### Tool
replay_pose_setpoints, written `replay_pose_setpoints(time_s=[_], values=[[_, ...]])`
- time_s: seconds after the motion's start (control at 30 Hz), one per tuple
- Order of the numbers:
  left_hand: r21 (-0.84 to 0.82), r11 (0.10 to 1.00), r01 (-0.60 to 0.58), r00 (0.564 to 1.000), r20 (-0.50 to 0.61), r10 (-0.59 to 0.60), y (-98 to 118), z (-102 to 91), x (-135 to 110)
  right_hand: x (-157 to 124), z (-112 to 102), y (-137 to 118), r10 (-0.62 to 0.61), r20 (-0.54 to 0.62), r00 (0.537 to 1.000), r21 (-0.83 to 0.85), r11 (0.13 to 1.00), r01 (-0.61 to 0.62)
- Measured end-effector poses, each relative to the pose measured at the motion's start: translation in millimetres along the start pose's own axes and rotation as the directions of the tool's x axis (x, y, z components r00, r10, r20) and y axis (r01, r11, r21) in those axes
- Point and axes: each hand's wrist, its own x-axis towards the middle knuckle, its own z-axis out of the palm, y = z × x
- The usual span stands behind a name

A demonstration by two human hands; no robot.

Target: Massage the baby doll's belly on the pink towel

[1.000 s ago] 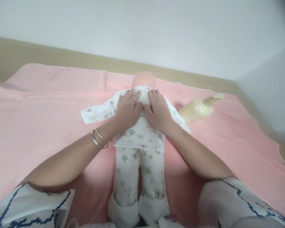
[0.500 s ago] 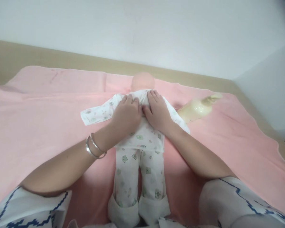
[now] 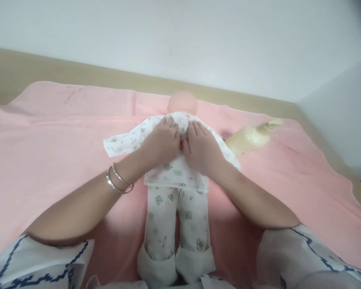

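Observation:
A baby doll lies on its back, its smooth bald head [image 3: 182,102] at the far end. It wears a white printed baby shirt [image 3: 180,178] and matching trousers [image 3: 161,216] with wide turned-up cuffs. My left hand [image 3: 163,141] and my right hand [image 3: 203,147] meet on the shirt's chest, thumbs close together at the front. Both have their fingers closed on the cloth, the right one's lying flatter. What sits between the thumbs is too small to make out. One sleeve stretches out at the left; the other slopes down behind my right hand.
Beneath the doll spreads a pink blanket [image 3: 63,160] on a tan surface [image 3: 78,66]. To the right of the shirt lies a yellowish pump bottle [image 3: 249,138] on its side. A white wall [image 3: 180,44] rises behind.
Both hands have come slightly nearer to me, and the shirt's collar shows more above the fingers. The right hand has turned a little. Doll and bottle stay in place.

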Motion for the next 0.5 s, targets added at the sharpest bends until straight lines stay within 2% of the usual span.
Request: replay_pose_setpoints(time_s=[0.1, 0.23, 0.4, 0.5], values=[[-0.040, 0.999, -0.028, 1.000, -0.009, 0.027, -9, 1.0, 5, -13, -5, -13, -0.008, -0.027, 1.000, -0.062, 0.998, 0.007], [-0.078, 0.993, 0.084, 0.996, -0.038, -0.087, -14, 9.2, 7, -17, -8, -19, -0.011, -0.023, 1.000, -0.114, 0.993, 0.008], [-0.078, 0.990, 0.119, 0.989, -0.082, -0.125, -13, 18.5, 6, -4, -15, -11, -0.005, 0.010, 1.000, -0.056, 0.998, 0.005], [-0.027, 0.992, 0.127, 0.984, -0.121, -0.129, -6, 18.5, 3, 6, -17, -4, 0.042, 0.027, 0.999, 0.006, 0.999, -0.042]])
